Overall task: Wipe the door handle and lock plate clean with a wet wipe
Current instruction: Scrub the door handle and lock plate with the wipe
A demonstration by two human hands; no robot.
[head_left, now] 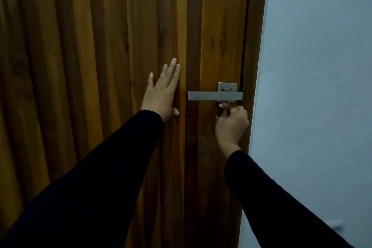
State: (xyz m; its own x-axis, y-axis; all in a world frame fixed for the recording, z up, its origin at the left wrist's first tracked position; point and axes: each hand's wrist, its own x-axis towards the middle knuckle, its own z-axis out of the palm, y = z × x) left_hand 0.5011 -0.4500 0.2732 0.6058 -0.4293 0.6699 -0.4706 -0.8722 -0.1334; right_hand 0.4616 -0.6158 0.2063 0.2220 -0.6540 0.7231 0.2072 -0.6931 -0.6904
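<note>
A brushed-metal lever door handle [213,95] sits level on the brown wooden door [120,36], with a square metal plate [227,86] behind its right end. My left hand [163,90] lies flat and open on the door, just left of the handle's tip. My right hand [231,123] is directly under the handle's right end, its fingers curled and pinched close to the door. Whatever lies between those fingers is hidden, and I see no wet wipe. Any lock part below the handle is covered by that hand. Both arms wear black sleeves.
The door's frame edge [255,46] runs down just right of the handle, and a pale blue-grey wall [318,86] follows it. A small light fitting [337,225] is on the wall low at the right.
</note>
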